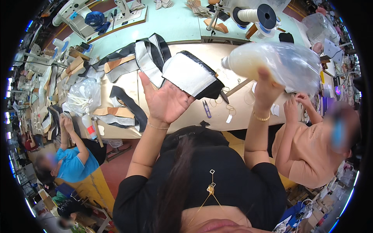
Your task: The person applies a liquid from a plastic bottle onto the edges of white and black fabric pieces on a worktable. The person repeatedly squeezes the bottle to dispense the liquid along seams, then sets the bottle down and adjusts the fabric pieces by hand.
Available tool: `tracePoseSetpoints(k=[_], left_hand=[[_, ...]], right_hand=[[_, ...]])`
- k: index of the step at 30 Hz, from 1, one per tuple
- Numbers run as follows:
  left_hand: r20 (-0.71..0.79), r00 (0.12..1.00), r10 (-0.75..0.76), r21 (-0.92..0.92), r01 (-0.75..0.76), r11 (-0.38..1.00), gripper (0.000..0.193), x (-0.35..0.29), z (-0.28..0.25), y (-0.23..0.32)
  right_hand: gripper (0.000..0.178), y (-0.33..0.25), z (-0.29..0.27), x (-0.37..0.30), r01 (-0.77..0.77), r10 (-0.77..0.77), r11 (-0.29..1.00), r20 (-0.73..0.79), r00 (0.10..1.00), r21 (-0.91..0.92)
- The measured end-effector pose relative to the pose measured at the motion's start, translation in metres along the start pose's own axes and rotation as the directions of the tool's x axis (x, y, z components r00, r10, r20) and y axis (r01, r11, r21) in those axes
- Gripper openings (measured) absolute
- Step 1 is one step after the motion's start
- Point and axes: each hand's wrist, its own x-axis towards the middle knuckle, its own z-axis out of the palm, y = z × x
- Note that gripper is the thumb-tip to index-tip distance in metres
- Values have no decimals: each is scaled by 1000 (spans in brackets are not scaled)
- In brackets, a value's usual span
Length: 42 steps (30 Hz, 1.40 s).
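My left hand (168, 101) is palm up with the thumb spread wide. On its fingers rests a folded piece of white and black material (189, 73), tilted, with a dark fuzzy edge along its top; the piece hides most of the fingers. My right hand (268, 87) grips a large translucent plastic bottle (281, 64) from below. The bottle lies on its side in the air, its narrow tip pointing left toward the piece but apart from it. Pale contents show inside, and its right end looks blurred.
Below the piece lie a hammer (236, 88), purple thread snips (206, 109) and a tagged string loop (229, 116). Black and white strips (149, 58) cover the table's left side, beside a plastic bag (83, 95). Co-workers in blue (77, 167) and peach (303, 151) sit either side.
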Motion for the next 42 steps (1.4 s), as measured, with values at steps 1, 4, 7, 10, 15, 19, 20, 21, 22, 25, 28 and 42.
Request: tracePoseSetpoints(k=[1, 4, 7, 10, 15, 19, 20, 21, 22, 25, 28, 42], left_hand=[[-57, 998, 6, -7, -6, 1000, 110, -1, -1, -2], [-85, 996, 18, 29, -16, 999, 111, 0, -2, -6], [63, 998, -27, -76, 32, 997, 112, 0, -5, -6], [-159, 987, -26, 142, 49, 989, 113, -2, -6, -8], [-253, 967, 17, 223, 41, 974, 114, -2, -4, -12], [-257, 966, 26, 294, 52, 954, 114, -5, -1, -16], [-227, 974, 16, 280, 50, 959, 115, -5, -1, -17], [-256, 966, 23, 346, 69, 936, 115, -6, -1, -17], [-244, 970, 15, 360, 76, 930, 115, -6, -2, -17], [-232, 972, 23, 363, 65, 930, 115, -3, -6, -18], [-226, 974, 8, 341, 71, 937, 115, -2, -7, -16], [-309, 947, 87, 530, 96, 843, 101, -23, -36, -12]], right_hand=[[35, 0, 2, -4, 79, -66, 957, -53, 996, 280], [46, 2, 2, -5, 212, -217, 975, 94, 972, 59], [44, 8, -1, -5, -11, 7, 998, -58, 998, -68], [33, 10, -2, -3, 152, -152, 982, -8, 988, 108], [27, 6, 8, -6, -79, 81, 997, -105, 991, 26], [33, 8, 14, -3, 174, -181, 982, 108, 978, 69], [31, 9, 14, -2, 138, -134, 990, 78, 988, -42], [31, 10, 11, 1, 134, -116, 978, 113, 987, -163], [31, 11, 10, 2, 115, -98, 953, 76, 992, -279], [27, 15, 12, -8, 339, -294, 891, 184, 938, -303], [27, 23, 21, -23, -109, 70, 991, 392, 917, 76], [36, 89, -24, 37, -32, 92, 865, 96, 991, -501]])
